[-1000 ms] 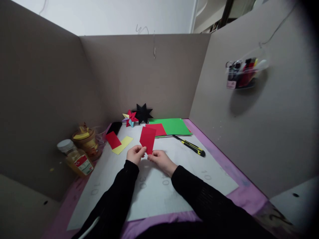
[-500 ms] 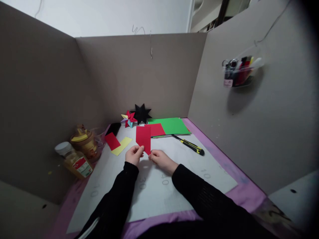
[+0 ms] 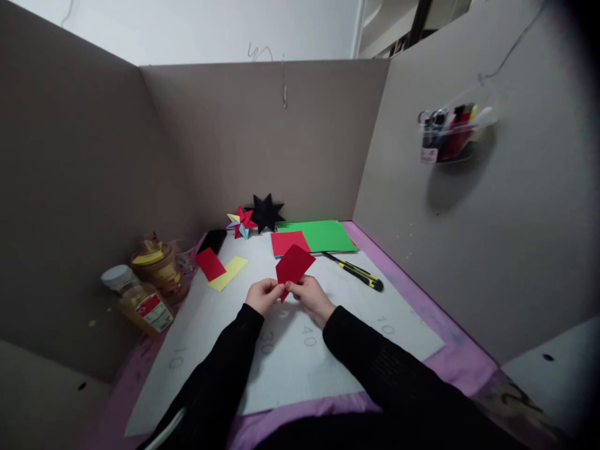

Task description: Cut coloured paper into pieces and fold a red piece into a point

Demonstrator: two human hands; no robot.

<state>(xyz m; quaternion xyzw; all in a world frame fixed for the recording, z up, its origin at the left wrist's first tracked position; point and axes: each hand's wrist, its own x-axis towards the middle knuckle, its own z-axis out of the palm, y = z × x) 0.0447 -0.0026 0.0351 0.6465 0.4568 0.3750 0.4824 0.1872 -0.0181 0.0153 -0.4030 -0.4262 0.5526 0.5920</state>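
Note:
A folded piece of red paper [image 3: 294, 265] is held up above the white mat between my two hands, its pointed end downward. My left hand [image 3: 265, 295] pinches its lower left edge between thumb and fingers. With the thumb on its face, my right hand [image 3: 310, 296] grips the lower right side. Beyond the hands a red sheet [image 3: 285, 241] lies on a green sheet [image 3: 330, 235]. To the left, a small red rectangle of paper [image 3: 210, 264] partly overlaps a yellow one [image 3: 229, 274].
A yellow-and-black utility knife [image 3: 359, 274] lies on the right. A multicoloured paper star [image 3: 242, 221], a black star [image 3: 266, 212] and a dark phone-like object [image 3: 213, 241] are at the back. A glue-like bottle [image 3: 140, 300] and a brown pot [image 3: 162, 269] stand left. A tool-filled plastic container [image 3: 450, 139] hangs right.
The red paper has been turned, so it leans to the right with its point down. My right hand has shifted from its bottom tip to its lower right side.

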